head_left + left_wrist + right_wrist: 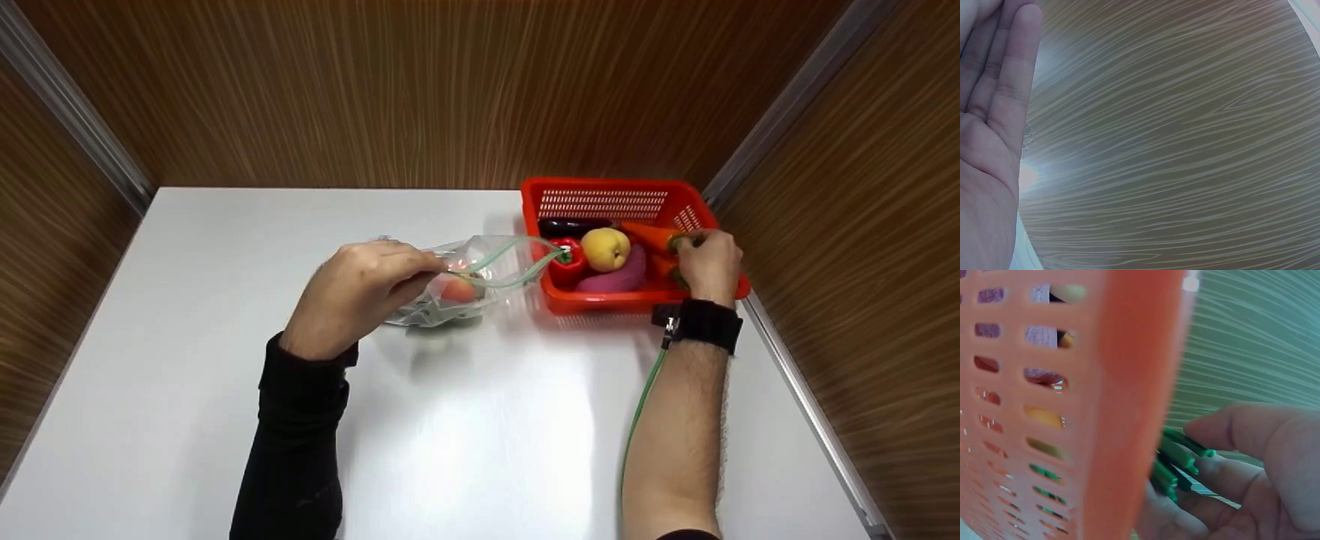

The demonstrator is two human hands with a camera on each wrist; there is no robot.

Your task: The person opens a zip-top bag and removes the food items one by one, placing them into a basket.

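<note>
Two hands: left hand (358, 289) pinching bag (480, 277) rim, right hand (709, 262) fingers around carrot (651, 235) at basket (600, 300) edge.

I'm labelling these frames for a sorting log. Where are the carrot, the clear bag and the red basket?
carrot (651, 235): head view, on its orange body.
clear bag (501, 264): head view, near its open mouth.
red basket (604, 199): head view, on its far perforated wall.

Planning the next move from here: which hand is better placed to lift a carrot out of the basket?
The right hand. Its fingers already curl round the green top of a carrot inside the red basket. The left hand is across the table, holding the clear bag.
</note>
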